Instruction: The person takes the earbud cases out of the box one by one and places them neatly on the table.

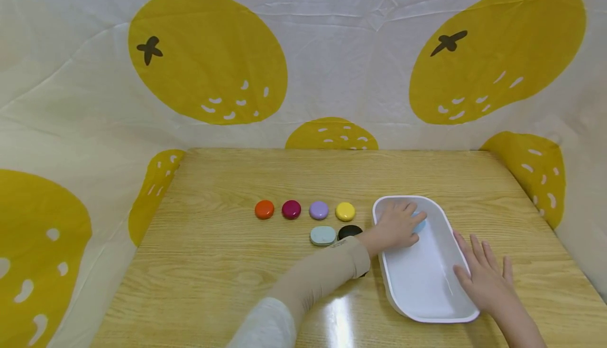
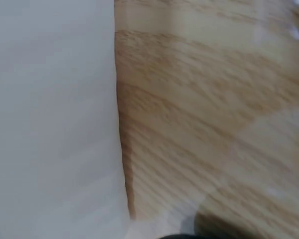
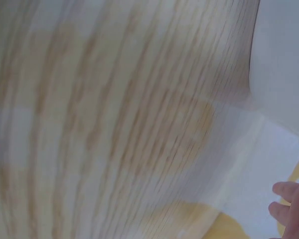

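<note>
In the head view, my left hand point(image 1: 396, 225) reaches into a white rectangular tub point(image 1: 429, 306), its fingers spread over a light blue rounded piece point(image 1: 419, 222) near the far end. Part of that piece is hidden beneath the fingers; the thumb lies just beside it. My right hand point(image 1: 486, 277) rests against the tub's right rim, fingers extended. Left of the tub stands a row of glossy round pieces: orange point(image 1: 264, 209), dark magenta point(image 1: 291, 209), lilac point(image 1: 319, 210) and yellow point(image 1: 345, 211). Nearer lie a pale green oval piece point(image 1: 323, 235) and a black piece point(image 1: 350, 232), partly covered by my left sleeve.
A wooden table point(image 1: 213, 284) bears everything. Behind it and along its sides hangs a pale cloth point(image 1: 332, 74) with large yellow fruit prints. The tub's outer wall point(image 2: 50, 119) fills the left side of the left wrist view.
</note>
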{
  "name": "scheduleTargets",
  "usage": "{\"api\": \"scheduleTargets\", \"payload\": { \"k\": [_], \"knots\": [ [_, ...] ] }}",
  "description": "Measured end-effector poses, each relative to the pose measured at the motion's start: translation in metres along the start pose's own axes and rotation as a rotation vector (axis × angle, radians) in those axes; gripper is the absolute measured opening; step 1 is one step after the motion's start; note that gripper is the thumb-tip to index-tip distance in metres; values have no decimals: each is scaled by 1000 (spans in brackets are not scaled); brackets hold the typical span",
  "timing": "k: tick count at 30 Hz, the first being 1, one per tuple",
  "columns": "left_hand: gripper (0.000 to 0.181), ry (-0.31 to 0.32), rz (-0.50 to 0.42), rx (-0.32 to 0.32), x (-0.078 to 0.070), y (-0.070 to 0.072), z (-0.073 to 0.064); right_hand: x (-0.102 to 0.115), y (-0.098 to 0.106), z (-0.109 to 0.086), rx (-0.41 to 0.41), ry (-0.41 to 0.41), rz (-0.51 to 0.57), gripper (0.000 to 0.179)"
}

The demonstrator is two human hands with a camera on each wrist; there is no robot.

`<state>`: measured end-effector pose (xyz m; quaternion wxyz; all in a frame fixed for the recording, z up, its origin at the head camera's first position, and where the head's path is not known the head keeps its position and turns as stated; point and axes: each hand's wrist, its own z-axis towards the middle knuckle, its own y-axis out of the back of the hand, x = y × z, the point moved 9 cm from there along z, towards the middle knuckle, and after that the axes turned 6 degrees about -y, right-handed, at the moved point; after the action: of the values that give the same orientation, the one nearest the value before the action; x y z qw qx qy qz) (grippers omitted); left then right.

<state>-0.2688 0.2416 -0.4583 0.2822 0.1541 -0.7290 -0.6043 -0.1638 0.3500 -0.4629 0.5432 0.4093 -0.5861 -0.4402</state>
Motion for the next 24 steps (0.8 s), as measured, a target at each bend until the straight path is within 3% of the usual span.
{"api": "scheduleTargets", "payload": {
  "k": [12,24],
  "knots": [
    [59,47,-48,107,-3,-15,9,1,0,0,-6,8,3,67],
    [49,52,-105,28,-11,-16,11,2,1,-1,-1,3,6,67]
  ]
}}
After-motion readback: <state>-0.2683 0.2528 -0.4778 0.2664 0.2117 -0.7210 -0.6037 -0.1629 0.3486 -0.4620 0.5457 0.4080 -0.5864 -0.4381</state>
